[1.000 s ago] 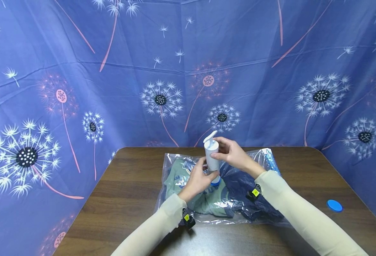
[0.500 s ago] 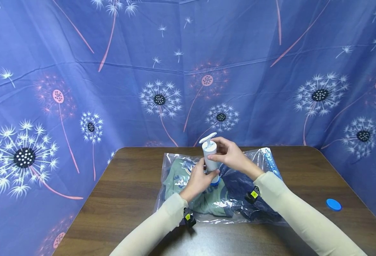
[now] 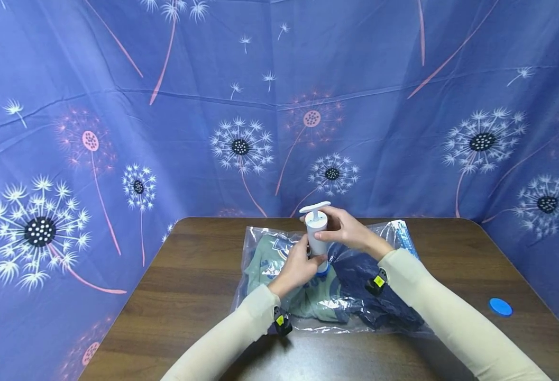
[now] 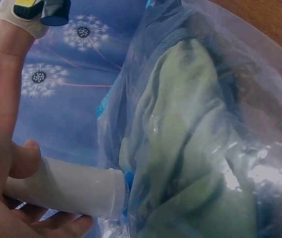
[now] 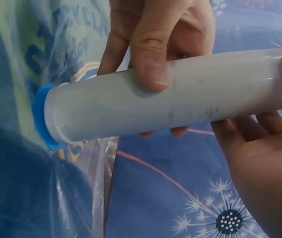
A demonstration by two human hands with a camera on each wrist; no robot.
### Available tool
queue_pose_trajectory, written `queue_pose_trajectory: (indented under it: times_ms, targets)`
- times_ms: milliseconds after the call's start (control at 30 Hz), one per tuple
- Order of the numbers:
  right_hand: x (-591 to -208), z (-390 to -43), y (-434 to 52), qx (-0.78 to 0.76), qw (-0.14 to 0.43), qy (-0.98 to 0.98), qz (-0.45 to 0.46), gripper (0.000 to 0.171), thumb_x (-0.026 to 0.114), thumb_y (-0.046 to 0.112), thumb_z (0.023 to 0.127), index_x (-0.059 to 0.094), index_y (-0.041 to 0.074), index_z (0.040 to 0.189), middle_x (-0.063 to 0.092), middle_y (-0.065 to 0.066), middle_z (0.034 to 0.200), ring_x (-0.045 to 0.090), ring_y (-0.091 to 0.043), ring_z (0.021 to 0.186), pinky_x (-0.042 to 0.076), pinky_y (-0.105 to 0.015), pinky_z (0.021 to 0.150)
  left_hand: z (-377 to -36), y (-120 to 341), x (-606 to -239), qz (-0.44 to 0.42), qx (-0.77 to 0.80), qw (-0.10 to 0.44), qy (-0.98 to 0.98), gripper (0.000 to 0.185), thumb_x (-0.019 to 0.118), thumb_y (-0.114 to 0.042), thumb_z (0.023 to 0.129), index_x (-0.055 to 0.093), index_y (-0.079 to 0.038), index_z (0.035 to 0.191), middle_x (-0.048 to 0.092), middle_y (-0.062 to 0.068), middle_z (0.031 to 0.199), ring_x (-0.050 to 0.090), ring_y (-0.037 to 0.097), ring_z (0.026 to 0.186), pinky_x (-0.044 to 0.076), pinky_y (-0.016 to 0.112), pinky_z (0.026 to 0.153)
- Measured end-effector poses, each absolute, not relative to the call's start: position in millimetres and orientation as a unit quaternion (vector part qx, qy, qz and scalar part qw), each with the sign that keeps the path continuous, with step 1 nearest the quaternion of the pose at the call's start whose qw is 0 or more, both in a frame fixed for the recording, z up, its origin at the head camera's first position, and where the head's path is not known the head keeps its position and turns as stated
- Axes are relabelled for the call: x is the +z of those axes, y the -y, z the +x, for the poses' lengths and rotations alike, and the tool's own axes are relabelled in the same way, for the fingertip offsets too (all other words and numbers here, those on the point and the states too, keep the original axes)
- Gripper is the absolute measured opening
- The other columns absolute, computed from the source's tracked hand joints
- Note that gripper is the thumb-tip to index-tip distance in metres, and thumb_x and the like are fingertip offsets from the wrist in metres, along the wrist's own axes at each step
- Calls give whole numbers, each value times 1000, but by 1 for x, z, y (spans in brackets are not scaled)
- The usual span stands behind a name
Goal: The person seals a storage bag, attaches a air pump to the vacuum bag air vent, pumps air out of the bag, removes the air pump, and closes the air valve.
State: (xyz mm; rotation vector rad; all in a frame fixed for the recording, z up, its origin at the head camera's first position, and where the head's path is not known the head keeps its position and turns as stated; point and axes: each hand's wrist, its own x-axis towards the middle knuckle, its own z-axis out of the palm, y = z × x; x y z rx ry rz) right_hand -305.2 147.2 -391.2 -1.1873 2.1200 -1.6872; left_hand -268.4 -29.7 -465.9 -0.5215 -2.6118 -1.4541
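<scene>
The left hand (image 3: 300,266) curled its grip around the lower barrel of the white pump (image 3: 317,237), while the right hand (image 3: 347,228) clasped the barrel near the top. The pump stood upright with its blue foot on the valve of the clear storage bag (image 3: 329,275) lying on the desk (image 3: 189,286). The plunger handle sat low. The clothes were packed inside, yet the bag looked loose and puffy, so most pumping seemed left. A blue cap (image 3: 500,307) lay well apart.

Dark wooden table (image 3: 189,296) carrying a clear plastic bag (image 3: 260,241) of folded clothes lying flat near its far edge, small blue cap (image 3: 500,307) sitting well apart toward the right edge
</scene>
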Motion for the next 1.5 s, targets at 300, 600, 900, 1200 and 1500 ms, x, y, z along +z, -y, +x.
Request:
queue_pose_trajectory:
  times_ms: [300,600,900,1200,1500]
  targets:
    - [-387,-306,-145,-565,93,-705,-419,53,65,1,94,51,-5,145,72,-10,126,69,-16,117,54,-31,103,-265,29,-460,-181,-484,24,856,52,70,-14,96,49,-1,142,64,18,134,63,30,125,52,45,105]
    - [-389,-298,-143,-550,43,-750,-365,51,73,3,93,56,-3,141,71,-21,125,71,-24,110,57,-29,95,-259,29,-466,-177,-483,49,856,55,71,-19,95,48,-3,143,63,17,131,63,30,121,54,44,101]
    - [-392,-289,-132,-538,-24,-796,-277,55,80,14,90,57,5,139,69,-17,119,70,-25,105,58,-38,91,-257,27,-471,-153,-493,66,854,58,73,-26,94,47,-3,141,63,18,131,64,32,120,55,45,97]
    - [-393,-283,-123,-523,-70,-814,-243,51,83,26,89,60,9,132,71,-13,116,73,-28,103,60,-44,87,-258,28,-470,-144,-494,61,855,59,69,-33,99,45,-7,146,64,17,133,65,28,117,57,40,94]
    - [-400,-289,-126,-547,-60,-788,-276,54,81,16,91,57,7,138,70,-15,120,71,-31,109,58,-45,93,-264,30,-472,-161,-489,53,855,53,67,-28,100,47,-5,144,65,18,132,65,29,120,57,39,96]
